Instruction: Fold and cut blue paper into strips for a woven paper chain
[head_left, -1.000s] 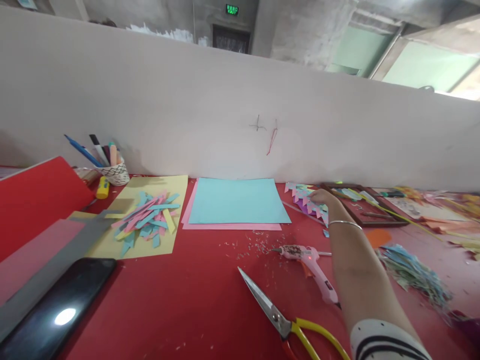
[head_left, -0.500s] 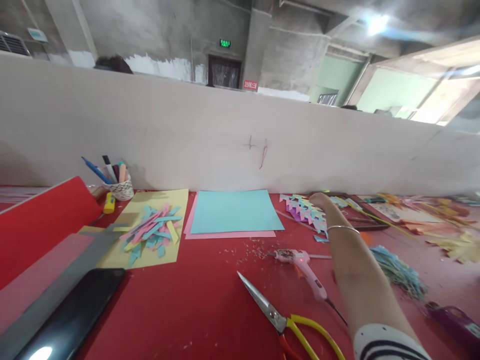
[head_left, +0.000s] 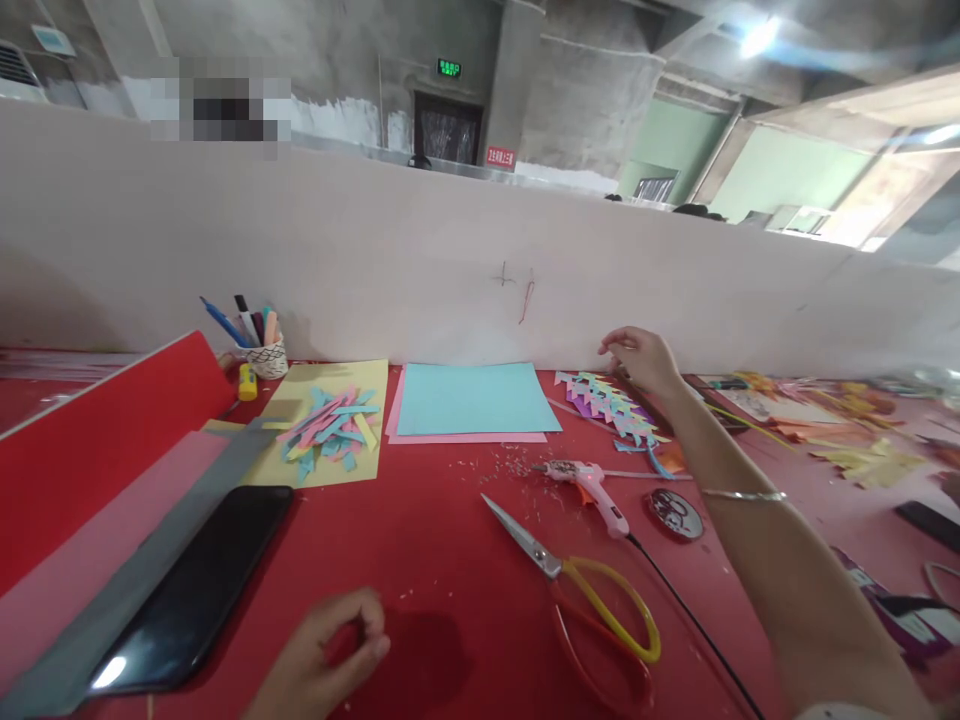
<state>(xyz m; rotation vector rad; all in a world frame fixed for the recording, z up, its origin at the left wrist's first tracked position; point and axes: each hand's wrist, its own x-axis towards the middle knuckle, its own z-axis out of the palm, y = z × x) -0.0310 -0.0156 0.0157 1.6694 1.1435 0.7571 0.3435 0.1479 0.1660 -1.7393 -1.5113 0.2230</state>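
My left hand [head_left: 330, 655] is over the red table at the bottom, fingers loosely curled, with nothing visible between thumb and fingers. To its left lies a black phone [head_left: 195, 590]. My right hand [head_left: 641, 362] hovers near the white partition, fingers bent and apart, nothing visible in them. Just below it is a zigzag folded-paper piece [head_left: 607, 402] in pastel colours. A pink glue gun [head_left: 589, 482] with a glue stick lies nearby. In front are scissors [head_left: 551, 568] with yellow and red handles, blades open. Blue and pink paper sheets [head_left: 480, 398] lie at centre.
A white partition [head_left: 390, 260] borders the table's back. At left stand a pen cup [head_left: 266, 358] and a yellow glue stick [head_left: 247, 382], beside paper strips [head_left: 330, 425] and a leaning red board [head_left: 112, 430]. A round tin [head_left: 675, 514] and the glue gun's cord [head_left: 690, 610] lie right.
My right hand has lifted off the folded-paper area and now shows above it. My left hand has come into view at the bottom. The view has shifted slightly, revealing the round tin.
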